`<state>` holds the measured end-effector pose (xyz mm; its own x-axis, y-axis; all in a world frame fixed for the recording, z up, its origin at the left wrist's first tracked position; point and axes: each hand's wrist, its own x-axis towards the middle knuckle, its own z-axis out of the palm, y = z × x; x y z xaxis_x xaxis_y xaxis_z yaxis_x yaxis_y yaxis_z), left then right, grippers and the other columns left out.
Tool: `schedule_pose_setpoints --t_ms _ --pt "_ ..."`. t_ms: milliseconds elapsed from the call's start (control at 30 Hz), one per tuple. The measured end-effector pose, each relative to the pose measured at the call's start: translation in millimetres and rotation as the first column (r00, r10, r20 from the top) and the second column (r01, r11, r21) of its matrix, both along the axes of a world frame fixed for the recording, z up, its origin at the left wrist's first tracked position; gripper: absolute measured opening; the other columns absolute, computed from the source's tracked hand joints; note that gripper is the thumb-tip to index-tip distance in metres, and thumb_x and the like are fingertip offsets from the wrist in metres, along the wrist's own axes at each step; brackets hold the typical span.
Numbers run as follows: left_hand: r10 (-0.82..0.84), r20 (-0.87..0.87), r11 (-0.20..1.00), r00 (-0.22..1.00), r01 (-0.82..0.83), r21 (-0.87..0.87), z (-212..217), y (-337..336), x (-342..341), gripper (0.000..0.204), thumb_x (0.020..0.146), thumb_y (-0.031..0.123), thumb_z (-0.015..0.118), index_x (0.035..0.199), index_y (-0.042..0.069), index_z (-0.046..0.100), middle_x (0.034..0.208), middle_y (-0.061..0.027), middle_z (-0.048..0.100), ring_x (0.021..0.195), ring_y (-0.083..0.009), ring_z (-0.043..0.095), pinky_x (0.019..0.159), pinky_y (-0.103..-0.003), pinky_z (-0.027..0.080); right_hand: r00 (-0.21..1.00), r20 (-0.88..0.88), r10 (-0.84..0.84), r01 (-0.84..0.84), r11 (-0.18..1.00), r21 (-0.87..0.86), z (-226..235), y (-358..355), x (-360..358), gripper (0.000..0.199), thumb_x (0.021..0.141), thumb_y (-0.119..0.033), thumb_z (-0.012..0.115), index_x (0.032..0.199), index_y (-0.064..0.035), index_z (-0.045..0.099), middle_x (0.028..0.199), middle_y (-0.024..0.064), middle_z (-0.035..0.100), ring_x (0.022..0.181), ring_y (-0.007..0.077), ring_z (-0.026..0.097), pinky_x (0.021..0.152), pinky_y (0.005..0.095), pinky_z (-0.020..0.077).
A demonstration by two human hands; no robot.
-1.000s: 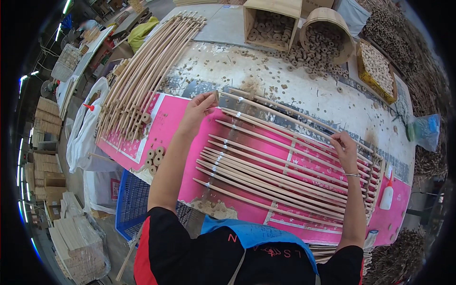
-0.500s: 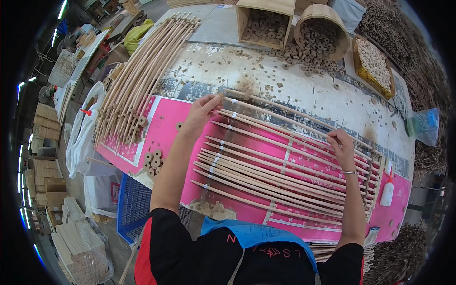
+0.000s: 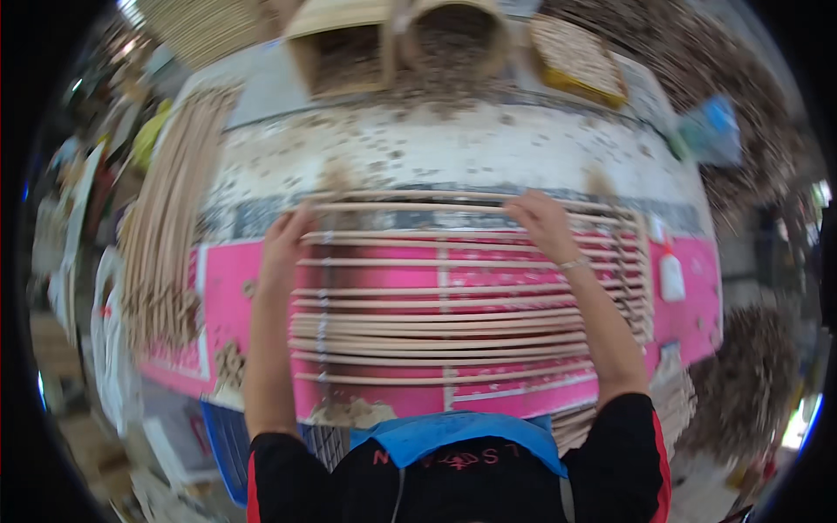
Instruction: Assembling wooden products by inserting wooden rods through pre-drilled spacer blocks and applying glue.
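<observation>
A row of thin wooden rods [image 3: 436,325] lies across the pink tabletop [image 3: 231,288], roughly parallel, from left to right. My left hand [image 3: 286,237] is closed at the left end of a pale wooden rod [image 3: 418,207] near the far side of the row. Farther along that same rod, the fingers of my right hand [image 3: 539,223] are pinched on it. Just beyond lies another rod [image 3: 410,193]. At their right ends the rods meet a dark strip and a wooden edge piece [image 3: 645,279]. Motion blur hides the exact finger contacts.
A bundle of long rods [image 3: 170,200] lies at the left, with several round wooden rings [image 3: 230,362] nearby. Far back stand a wooden box [image 3: 338,22], a round tub [image 3: 497,52] and a yellow crate [image 3: 571,83]. A white glue bottle [image 3: 671,277] stands right.
The view has swung, so the table appears squarer and farther left. Both hands remain on the far rod, and the left hand now sits lower beside its end.
</observation>
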<state>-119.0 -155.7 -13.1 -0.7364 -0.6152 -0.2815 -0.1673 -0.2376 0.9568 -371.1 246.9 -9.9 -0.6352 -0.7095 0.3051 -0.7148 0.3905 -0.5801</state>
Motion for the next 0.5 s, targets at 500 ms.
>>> schedule_pose_setpoints --t_ms 500 --pt "-0.034 0.0 0.995 0.999 0.034 0.093 -5 -12 4 0.021 0.107 0.03 0.075 0.116 0.012 0.073 0.103 0.0028 0.073 0.089 -0.0053 0.066 0.065 -0.021 0.046 0.992 0.126 0.015 -0.005 0.997 -0.081 -13 5 -4 0.017 0.099 -0.025 0.076 0.097 -0.0084 0.076 0.085 0.0091 0.066 0.086 0.0301 0.064 0.079 0.0419 0.051"
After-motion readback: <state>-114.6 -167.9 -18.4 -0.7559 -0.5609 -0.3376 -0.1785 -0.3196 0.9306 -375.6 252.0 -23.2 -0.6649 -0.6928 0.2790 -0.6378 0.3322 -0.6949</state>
